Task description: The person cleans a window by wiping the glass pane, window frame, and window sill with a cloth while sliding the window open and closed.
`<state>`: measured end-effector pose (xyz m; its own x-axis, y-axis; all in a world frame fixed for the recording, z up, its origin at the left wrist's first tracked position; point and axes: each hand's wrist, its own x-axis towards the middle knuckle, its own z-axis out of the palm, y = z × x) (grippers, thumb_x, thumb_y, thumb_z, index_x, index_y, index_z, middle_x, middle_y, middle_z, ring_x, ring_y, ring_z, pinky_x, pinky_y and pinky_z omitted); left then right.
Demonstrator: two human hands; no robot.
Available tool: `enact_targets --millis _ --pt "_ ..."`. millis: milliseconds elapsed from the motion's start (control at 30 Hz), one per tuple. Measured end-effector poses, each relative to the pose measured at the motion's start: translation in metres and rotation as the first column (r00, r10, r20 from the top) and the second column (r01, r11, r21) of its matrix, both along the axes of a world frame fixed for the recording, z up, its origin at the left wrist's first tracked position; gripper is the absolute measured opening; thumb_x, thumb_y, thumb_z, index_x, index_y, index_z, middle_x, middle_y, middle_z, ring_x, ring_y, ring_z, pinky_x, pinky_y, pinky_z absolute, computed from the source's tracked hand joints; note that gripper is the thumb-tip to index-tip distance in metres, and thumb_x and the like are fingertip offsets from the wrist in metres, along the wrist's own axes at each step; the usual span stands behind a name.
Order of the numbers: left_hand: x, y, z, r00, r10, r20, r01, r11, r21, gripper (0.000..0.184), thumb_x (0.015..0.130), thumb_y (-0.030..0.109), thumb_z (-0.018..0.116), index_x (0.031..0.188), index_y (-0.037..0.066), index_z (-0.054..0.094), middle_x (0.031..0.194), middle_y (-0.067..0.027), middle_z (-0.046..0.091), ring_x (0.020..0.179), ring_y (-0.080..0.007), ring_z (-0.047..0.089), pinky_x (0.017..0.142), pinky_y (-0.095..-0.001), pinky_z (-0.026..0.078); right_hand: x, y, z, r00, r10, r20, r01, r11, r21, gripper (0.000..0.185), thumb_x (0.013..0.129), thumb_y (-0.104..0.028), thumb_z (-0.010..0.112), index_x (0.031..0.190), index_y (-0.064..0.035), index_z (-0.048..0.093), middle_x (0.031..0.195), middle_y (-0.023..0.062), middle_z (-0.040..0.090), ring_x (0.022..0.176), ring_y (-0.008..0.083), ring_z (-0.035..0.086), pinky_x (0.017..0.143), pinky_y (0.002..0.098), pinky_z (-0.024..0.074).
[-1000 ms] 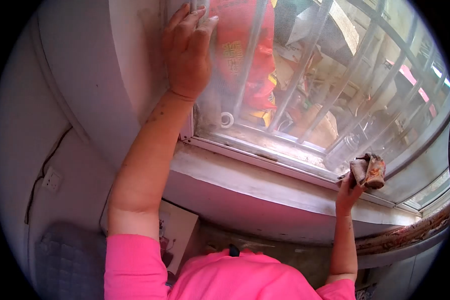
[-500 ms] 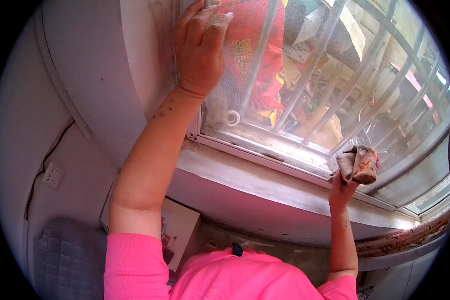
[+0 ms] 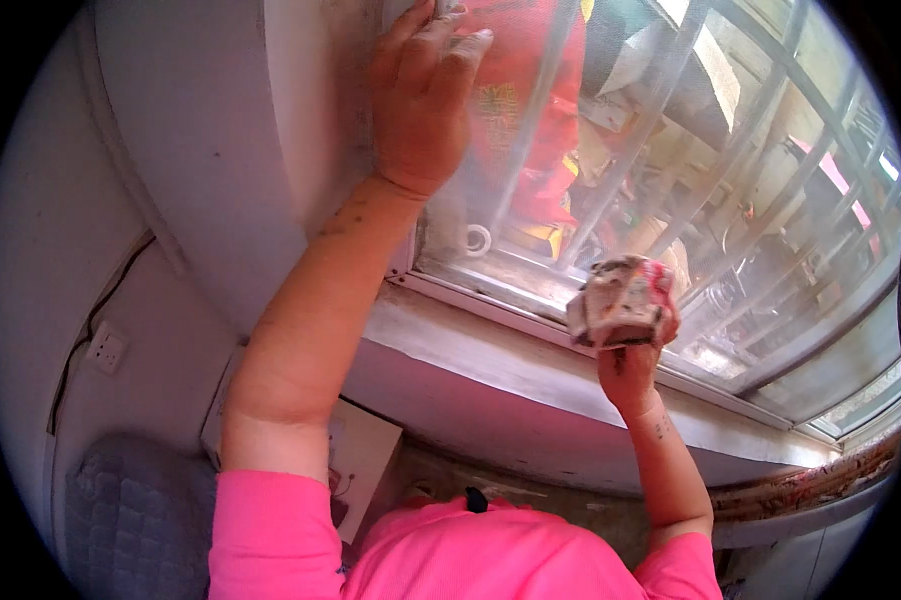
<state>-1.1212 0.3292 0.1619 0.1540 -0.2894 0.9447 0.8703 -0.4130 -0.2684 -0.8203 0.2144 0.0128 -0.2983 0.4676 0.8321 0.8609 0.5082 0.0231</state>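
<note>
My right hand (image 3: pixel 630 372) grips a crumpled, dirty rag (image 3: pixel 622 308), pale with red and dark patches, in front of the lower part of the window screen (image 3: pixel 530 225). The rag is slightly blurred and covers most of the fingers; whether it touches the screen I cannot tell. Raised at the upper left, my left hand (image 3: pixel 422 110) rests against the side of the window frame. Its fingers are bent but apart, their tips close to the top edge of the view; the thumb is hidden.
Metal bars (image 3: pixel 660 110) stand behind the screen, with a red bag (image 3: pixel 545 130) and piled cardboard beyond. A white sill (image 3: pixel 490 355) runs below the window. A grey padded seat (image 3: pixel 140 510), a white box-like surface (image 3: pixel 365 450) and a wall socket (image 3: pixel 107 347) are at the lower left.
My right hand has swept left along the bottom of the window with the rag. My left hand stays at the frame, shifted slightly right in view as the camera moved a little.
</note>
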Motion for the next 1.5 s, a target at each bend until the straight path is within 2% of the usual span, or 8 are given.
enact_targets --millis 133,433,500,633,700,867,1000,1500 --pt "0.000 -0.017 0.005 1.000 -0.016 0.004 0.016 0.988 -0.155 0.025 0.082 0.008 0.056 0.107 0.004 0.059 0.116 -0.0164 0.056 0.113 -0.0366 0.051 0.098 -0.0465 0.038 -0.041 -0.001 0.010 0.989 0.087 0.124 -0.078 0.994 -0.073 0.040 0.066 -0.014 0.068 0.105 -0.0108 0.060 0.128 0.0100 0.045 0.118 0.0313 0.040 0.093 0.0462 0.0277" --pt "0.002 -0.008 0.004 0.995 -0.095 0.030 0.097 0.992 -0.078 0.026 0.080 0.006 0.059 0.105 0.005 0.059 0.112 -0.0156 0.058 0.111 -0.0364 0.052 0.099 -0.0468 0.040 -0.129 0.032 -0.012 0.842 0.272 0.467 -0.208 0.960 -0.185 0.040 0.078 -0.020 0.052 0.117 -0.0161 0.058 0.126 0.0052 0.045 0.117 0.0254 0.040 0.089 0.0389 0.0344" --pt "-0.006 0.002 0.003 0.992 -0.111 -0.053 0.110 0.993 -0.034 0.032 0.079 0.010 0.062 0.110 0.006 0.057 0.116 -0.0154 0.056 0.114 -0.0369 0.050 0.101 -0.0473 0.037 -0.152 0.040 -0.012 0.830 0.256 0.496 -0.197 0.966 -0.167 0.038 0.077 -0.021 0.051 0.113 -0.0150 0.060 0.120 0.0045 0.046 0.111 0.0238 0.041 0.085 0.0375 0.0351" --pt "-0.002 -0.011 0.001 0.996 0.073 -0.044 -0.076 0.996 -0.057 0.032 0.081 0.001 0.046 0.111 0.007 0.058 0.118 -0.0110 0.057 0.116 -0.0332 0.049 0.100 -0.0436 0.036 -0.178 0.044 -0.014 0.779 0.117 0.616 -0.063 0.992 -0.109 0.031 0.076 -0.023 0.052 0.103 -0.0144 0.063 0.107 0.0025 0.048 0.101 0.0209 0.043 0.078 0.0346 0.0351" --pt "-0.003 -0.004 -0.001 0.999 0.034 -0.040 -0.035 0.999 -0.021 0.034 0.081 0.000 0.046 0.111 0.007 0.058 0.119 -0.0110 0.057 0.117 -0.0330 0.049 0.100 -0.0435 0.036 -0.175 0.044 -0.017 0.780 0.104 0.617 -0.068 0.994 -0.081 0.027 0.076 -0.023 0.052 0.099 -0.0153 0.064 0.104 0.0022 0.048 0.099 0.0204 0.043 0.077 0.0336 0.0352" --pt "-0.001 0.004 -0.001 1.000 0.002 -0.025 -0.002 1.000 0.018 0.035 0.083 -0.001 0.043 0.113 0.008 0.057 0.120 -0.0094 0.057 0.117 -0.0320 0.050 0.100 -0.0425 0.036 -0.133 0.031 -0.017 0.795 0.064 0.603 -0.042 0.998 -0.050 0.025 0.075 -0.024 0.054 0.097 -0.0167 0.063 0.105 0.0012 0.048 0.100 0.0189 0.042 0.076 0.0326 0.0360" --pt "0.000 -0.008 -0.003 0.993 0.112 -0.034 -0.114 0.988 -0.099 0.034 0.086 -0.001 0.041 0.115 0.007 0.056 0.122 -0.0095 0.056 0.119 -0.0318 0.049 0.101 -0.0431 0.035 -0.072 0.006 -0.009 0.823 0.092 0.561 -0.039 0.994 -0.106 0.027 0.076 -0.024 0.052 0.098 -0.0126 0.064 0.114 0.0019 0.047 0.105 0.0207 0.040 0.081 0.0338 0.0336" --pt "0.001 -0.001 0.000 0.982 0.173 -0.073 -0.174 0.985 -0.009 0.033 0.091 -0.001 0.035 0.119 0.002 0.052 0.126 -0.0132 0.053 0.122 -0.0332 0.046 0.102 -0.0444 0.036 0.207 -0.094 -0.001 0.816 -0.164 0.555 0.224 0.974 -0.042 0.027 0.073 -0.022 0.060 0.099 -0.0264 0.065 0.115 -0.0026 0.050 0.109 0.0195 0.046 0.090 0.0375 0.0372"
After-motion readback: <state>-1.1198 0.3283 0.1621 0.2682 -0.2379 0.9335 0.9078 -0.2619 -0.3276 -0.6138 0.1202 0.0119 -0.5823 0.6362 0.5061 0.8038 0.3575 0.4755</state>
